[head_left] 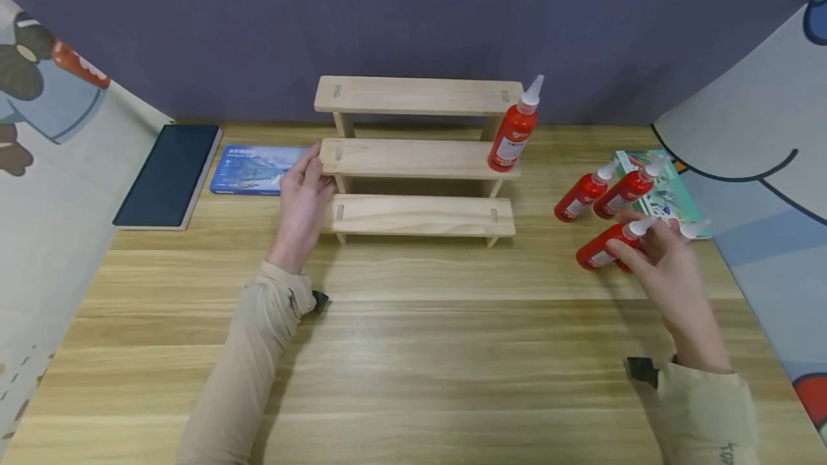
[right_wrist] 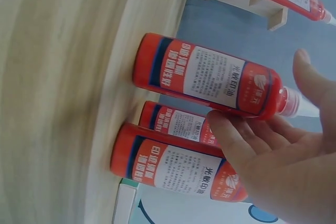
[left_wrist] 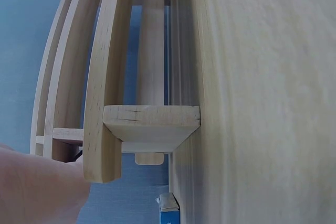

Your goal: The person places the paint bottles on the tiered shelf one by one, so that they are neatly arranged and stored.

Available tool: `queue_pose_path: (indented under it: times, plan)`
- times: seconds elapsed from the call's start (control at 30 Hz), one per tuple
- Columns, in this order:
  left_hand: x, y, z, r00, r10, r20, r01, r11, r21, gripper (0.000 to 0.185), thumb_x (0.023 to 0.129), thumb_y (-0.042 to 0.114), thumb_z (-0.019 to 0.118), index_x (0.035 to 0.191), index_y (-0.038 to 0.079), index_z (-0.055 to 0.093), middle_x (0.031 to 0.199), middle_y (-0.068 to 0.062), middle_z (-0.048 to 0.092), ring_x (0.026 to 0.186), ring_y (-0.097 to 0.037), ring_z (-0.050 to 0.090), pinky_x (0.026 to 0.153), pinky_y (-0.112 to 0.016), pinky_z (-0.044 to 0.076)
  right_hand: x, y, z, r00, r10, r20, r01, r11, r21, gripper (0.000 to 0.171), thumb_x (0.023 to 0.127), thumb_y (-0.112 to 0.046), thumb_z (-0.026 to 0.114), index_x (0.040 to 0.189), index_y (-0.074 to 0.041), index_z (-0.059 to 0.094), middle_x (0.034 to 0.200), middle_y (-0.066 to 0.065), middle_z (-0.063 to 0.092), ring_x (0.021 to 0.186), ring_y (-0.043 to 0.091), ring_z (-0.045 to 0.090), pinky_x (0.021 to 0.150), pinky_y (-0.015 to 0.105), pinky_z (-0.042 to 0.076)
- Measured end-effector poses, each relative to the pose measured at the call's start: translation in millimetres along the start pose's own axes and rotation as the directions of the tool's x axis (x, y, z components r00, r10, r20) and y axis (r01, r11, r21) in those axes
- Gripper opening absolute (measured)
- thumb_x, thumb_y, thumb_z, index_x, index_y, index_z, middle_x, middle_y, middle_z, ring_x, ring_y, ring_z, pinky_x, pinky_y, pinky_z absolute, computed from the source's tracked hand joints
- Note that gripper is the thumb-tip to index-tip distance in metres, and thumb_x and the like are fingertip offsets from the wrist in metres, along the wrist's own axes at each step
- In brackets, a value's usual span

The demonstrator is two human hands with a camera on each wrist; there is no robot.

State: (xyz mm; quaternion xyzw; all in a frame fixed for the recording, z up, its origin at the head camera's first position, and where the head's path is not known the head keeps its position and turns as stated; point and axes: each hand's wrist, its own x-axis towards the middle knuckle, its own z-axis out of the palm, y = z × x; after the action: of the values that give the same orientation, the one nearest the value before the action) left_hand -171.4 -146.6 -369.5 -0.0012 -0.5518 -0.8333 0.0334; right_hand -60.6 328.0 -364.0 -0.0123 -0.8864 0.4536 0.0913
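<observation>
Bottle in hand: red bottle with white nozzle, standing on the wooden table at the right side, nearest of the group there.
Right hand: right hand is on that bottle's upper end; in the right wrist view the fingertips touch its neck and shoulder, thumb spread on the other side of the nozzle. Fingers partly curled around it, contact made, full clamp not clear. Bottle base sits on the table.
Neighbours: two more red bottles just behind it, close together, near a green booklet. A white nozzle shows beyond the hand; what it belongs to is hidden.
Left hand: left hand rests against the left end of the stepped wooden rack, fingers fairly straight along the middle and lower steps, nothing gripped. Left wrist view shows only a finger touching the rack's end.
Rack: three steps, centre-back of the table; one red bottle on rack stands upright at the right end of the middle step.
Rest: blue card just left of the rack, dark notebook further left, dark wall behind.
</observation>
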Motion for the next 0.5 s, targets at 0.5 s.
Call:
queue_pose_path:
  times: [0.5]
  plan:
    - [0.2, 0.5, 1.2, 1.0, 0.0, -0.001, 0.0, 1.0, 0.005, 0.05, 0.107, 0.016, 0.036, 0.153, 0.0, 0.024, 0.15, -0.019, 0.038, 0.134, -0.027, 0.044, 0.108, -0.029, 0.044, -5.7, 6.1, 0.2, 0.993, 0.088, 0.081, -0.079, 0.991, -0.11, 0.058, 0.099, -0.025, 0.06, 0.147, -0.002, 0.037, 0.138, 0.025, 0.047, 0.105, 0.003, 0.05, 0.08, 0.0, 0.044]
